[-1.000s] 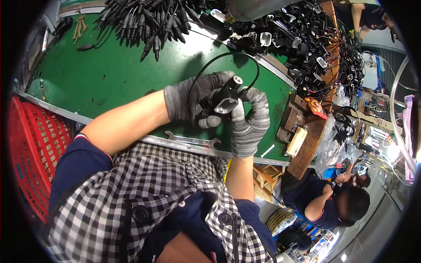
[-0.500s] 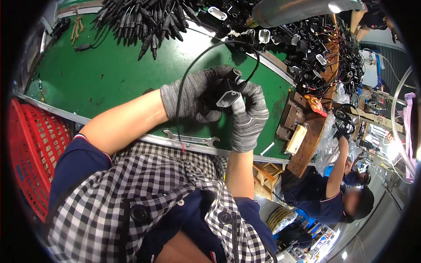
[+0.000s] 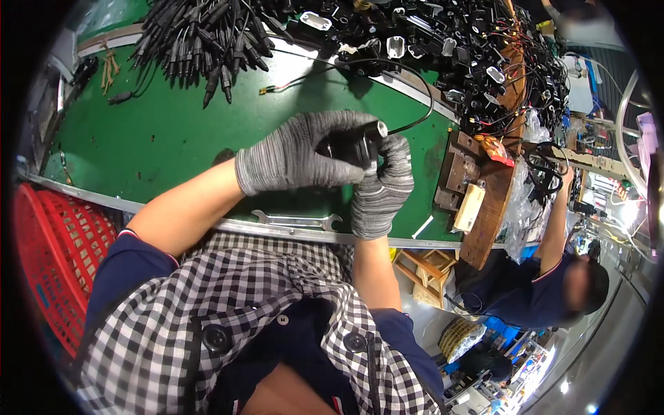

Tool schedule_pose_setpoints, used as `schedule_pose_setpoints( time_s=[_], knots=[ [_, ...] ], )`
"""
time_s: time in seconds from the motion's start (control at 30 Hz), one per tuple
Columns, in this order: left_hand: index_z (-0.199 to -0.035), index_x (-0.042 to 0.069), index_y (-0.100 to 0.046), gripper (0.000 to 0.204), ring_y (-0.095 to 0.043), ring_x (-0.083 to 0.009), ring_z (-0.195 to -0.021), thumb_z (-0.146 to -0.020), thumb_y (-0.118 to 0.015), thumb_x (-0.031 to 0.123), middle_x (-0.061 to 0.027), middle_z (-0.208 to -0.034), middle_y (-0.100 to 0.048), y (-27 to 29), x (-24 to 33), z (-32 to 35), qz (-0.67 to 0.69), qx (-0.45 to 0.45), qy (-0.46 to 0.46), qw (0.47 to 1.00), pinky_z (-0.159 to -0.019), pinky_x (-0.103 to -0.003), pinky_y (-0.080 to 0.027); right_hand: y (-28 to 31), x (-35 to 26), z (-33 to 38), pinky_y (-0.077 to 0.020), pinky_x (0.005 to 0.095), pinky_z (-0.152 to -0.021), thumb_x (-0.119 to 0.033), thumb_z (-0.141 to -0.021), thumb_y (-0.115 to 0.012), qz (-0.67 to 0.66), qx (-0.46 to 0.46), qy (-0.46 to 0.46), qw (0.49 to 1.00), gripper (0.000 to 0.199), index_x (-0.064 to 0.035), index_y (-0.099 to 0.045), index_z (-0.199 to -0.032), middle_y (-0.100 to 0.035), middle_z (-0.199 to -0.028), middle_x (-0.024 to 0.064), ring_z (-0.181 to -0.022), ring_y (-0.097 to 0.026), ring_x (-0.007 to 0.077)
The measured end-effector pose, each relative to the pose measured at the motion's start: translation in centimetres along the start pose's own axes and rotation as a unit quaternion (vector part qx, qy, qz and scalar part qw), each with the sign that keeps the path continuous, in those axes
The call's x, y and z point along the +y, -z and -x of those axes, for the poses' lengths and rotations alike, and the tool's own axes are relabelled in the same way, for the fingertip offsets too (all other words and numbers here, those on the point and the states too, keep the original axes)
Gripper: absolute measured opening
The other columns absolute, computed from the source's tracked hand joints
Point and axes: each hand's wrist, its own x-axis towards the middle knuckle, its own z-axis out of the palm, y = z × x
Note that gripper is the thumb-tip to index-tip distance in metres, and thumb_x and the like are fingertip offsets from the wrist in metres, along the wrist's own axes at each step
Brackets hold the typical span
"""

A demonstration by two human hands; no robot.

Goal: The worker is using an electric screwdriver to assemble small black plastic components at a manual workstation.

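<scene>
Above the green bench mat, both of my grey-gloved hands hold a black plastic housing (image 3: 353,147). My left hand (image 3: 294,153) wraps round it from the left, thumb along its near side. My right hand (image 3: 382,190) grips its right end from below, partly hidden by the housing. A round, light-coloured end faces right. From beside it a thin black cable (image 3: 430,93) arcs over the mat to a small connector with coloured wires (image 3: 268,90). Close to the bench edge, nearer me than both hands, lies an open-ended spanner (image 3: 296,221).
Bundled black cables (image 3: 200,52) lie at the far left; similar black housings (image 3: 394,48) pile up behind a metal rail. On the right sit a brown metal block (image 3: 458,169) and a wooden board (image 3: 492,221). A red basket (image 3: 66,256) stands left. A co-worker (image 3: 539,283) sits at right.
The housing has turned, and its silver face no longer shows. My left fingers have closed further round it. The cable has swung off my left wrist, its end now beyond my hands.
</scene>
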Motion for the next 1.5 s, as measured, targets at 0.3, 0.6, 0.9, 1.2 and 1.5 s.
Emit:
schedule_pose_setpoints(
  time_s=[0.3,0.6,0.9,1.2,1.5],
  knots=[
    [-0.112,-0.002,-0.05,0.044,-0.057,-0.0153,-0.048,-0.077,-0.065,0.02,-0.0116,-0.084,-0.061,1.4,-0.7,-0.1,0.33,-0.15,0.138,0.922,-0.039,-0.023,-0.045,3.5,-1.9,-3.5,-0.0471,0.0311,-0.075,-0.011,-0.076,-0.066,-0.109,-0.082,-0.069,0.988,0.019,0.0006,-0.062,-0.091,-0.062,-0.088,0.0103,-0.08,-0.058,0.0186],
    [-0.101,-0.008,-0.054,0.05,-0.056,-0.0187,-0.045,-0.066,-0.069,0.024,-0.0271,-0.096,-0.06,2.0,-0.8,-0.1,0.369,-0.171,0.181,0.895,-0.036,-0.024,-0.045,3.4,-0.7,-4.3,-0.0472,0.0279,-0.073,-0.01,-0.078,-0.064,-0.21,-0.254,-0.049,0.943,0.018,0.0003,-0.062,-0.093,-0.062,-0.089,0.009,-0.081,-0.058,0.0162],
    [-0.108,-0.006,-0.052,0.046,-0.056,-0.0167,-0.044,-0.077,-0.063,0.025,-0.0198,-0.093,-0.063,2.1,-1.8,-0.1,0.336,-0.167,0.137,0.917,-0.034,-0.024,-0.043,2.5,-1.9,-4.5,-0.0449,0.0242,-0.064,-0.011,-0.079,-0.064,-0.174,-0.211,-0.139,0.952,0.012,-0.0006,-0.062,-0.085,-0.059,-0.074,0.0054,-0.07,-0.057,0.0117],
    [-0.11,-0.005,-0.053,0.044,-0.058,-0.0169,-0.047,-0.078,-0.063,0.024,-0.0175,-0.094,-0.064,2.2,-0.8,0.3,0.293,-0.126,0.179,0.931,-0.036,-0.024,-0.046,2.1,-2.6,-4.2,-0.0428,0.0255,-0.061,-0.015,-0.081,-0.062,-0.177,-0.199,-0.206,0.941,0.015,-0.0001,-0.06,-0.082,-0.054,-0.065,0.0047,-0.065,-0.052,0.0111],
    [-0.087,-0.005,-0.054,0.043,-0.053,-0.0212,-0.038,-0.066,-0.071,0.029,-0.0299,-0.094,-0.059,2.0,-0.4,0.1,0.315,-0.123,0.168,0.926,-0.029,-0.026,-0.042,2.4,-0.5,-4.1,-0.0451,0.0261,-0.062,-0.016,-0.083,-0.06,-0.223,-0.222,-0.111,0.943,0.015,-0.0008,-0.061,-0.086,-0.058,-0.069,0.0033,-0.066,-0.054,0.0102]
  ],
)
